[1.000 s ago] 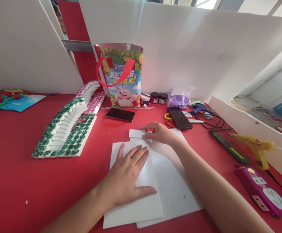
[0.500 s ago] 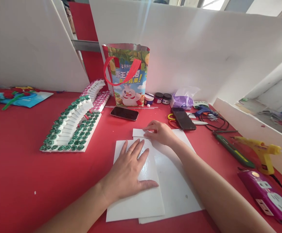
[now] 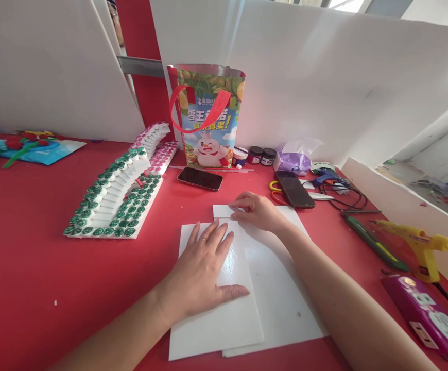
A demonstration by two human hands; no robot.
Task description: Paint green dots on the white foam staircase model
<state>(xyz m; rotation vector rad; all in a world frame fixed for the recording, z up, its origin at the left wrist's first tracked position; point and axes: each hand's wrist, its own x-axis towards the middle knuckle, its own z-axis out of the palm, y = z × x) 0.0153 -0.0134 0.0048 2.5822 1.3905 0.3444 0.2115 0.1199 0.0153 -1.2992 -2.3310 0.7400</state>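
Flat on a white board (image 3: 227,330) lies my left hand (image 3: 203,273), its fingers spread and a ring on one of them. This board overlaps a larger white sheet (image 3: 281,304) to its right. Just beyond the board's far edge is a small white strip (image 3: 221,211). My right hand (image 3: 253,211) pinches the strip at its right part, thumb and fingertips close together. The right forearm crosses over the larger sheet.
Green-and-white (image 3: 112,201) decorated pieces stand at left. Behind are a paper bag (image 3: 210,123), a phone (image 3: 200,179) and small jars (image 3: 261,155). Rightward lie another phone (image 3: 295,190), scissors, a green cutter (image 3: 376,242), a yellow glue gun (image 3: 420,245) and a purple power strip (image 3: 428,317).
The view has shifted slightly, moving the background items a little to the right. Both hands keep nearly the same pose, and the board under my left hand has turned very slightly.
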